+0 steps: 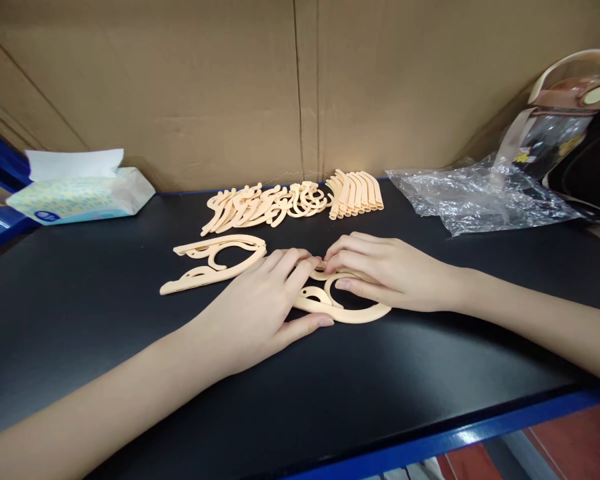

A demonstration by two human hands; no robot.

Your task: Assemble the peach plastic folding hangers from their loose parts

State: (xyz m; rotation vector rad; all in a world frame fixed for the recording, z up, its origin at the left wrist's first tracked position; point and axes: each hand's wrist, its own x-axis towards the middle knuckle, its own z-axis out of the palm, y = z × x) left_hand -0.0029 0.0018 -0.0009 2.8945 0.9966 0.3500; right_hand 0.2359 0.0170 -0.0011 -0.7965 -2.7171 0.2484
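Observation:
My left hand [260,303] lies over the left end of a peach plastic hanger piece [347,310] on the black table [130,347], fingers curled on it and thumb along its lower edge. My right hand [387,270] presses the same piece from the right, fingertips meeting the left hand's at its top. The part between the fingertips is hidden. To the left, a finished-looking curved peach hanger [215,263] lies flat on the table.
At the back lie a pile of peach curved parts [263,203] and a row of short peach tubes [357,193]. A tissue pack [80,193] sits back left, crumpled clear plastic [480,193] back right. A cardboard wall [230,80] stands behind; the blue table edge [455,437] runs in front.

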